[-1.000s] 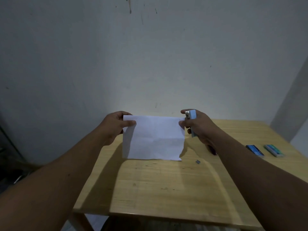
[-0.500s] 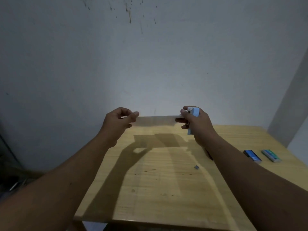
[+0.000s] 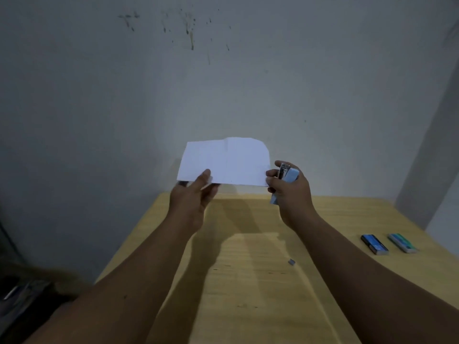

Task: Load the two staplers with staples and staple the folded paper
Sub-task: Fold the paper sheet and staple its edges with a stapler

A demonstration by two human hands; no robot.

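The white folded paper [image 3: 227,161] is held up in the air above the far edge of the wooden table [image 3: 260,281], standing upward from both hands. My left hand [image 3: 192,197] pinches its lower left corner. My right hand [image 3: 289,192] grips a light blue stapler [image 3: 288,178], metal jaw pointing up, and its fingertips touch the paper's lower right corner. On the table to the right lie a dark blue staple box [image 3: 374,244] and a teal staple box [image 3: 402,242]. A second stapler is not visible.
A small strip of staples [image 3: 291,262] lies on the table between my forearms. A stained grey wall stands right behind the table. Dark clutter sits low at the left, beside the table.
The paper has flipped upward: a second ago it hung below my hands, half a second ago it was edge-on, now it stands above them. Both hands rose slightly.
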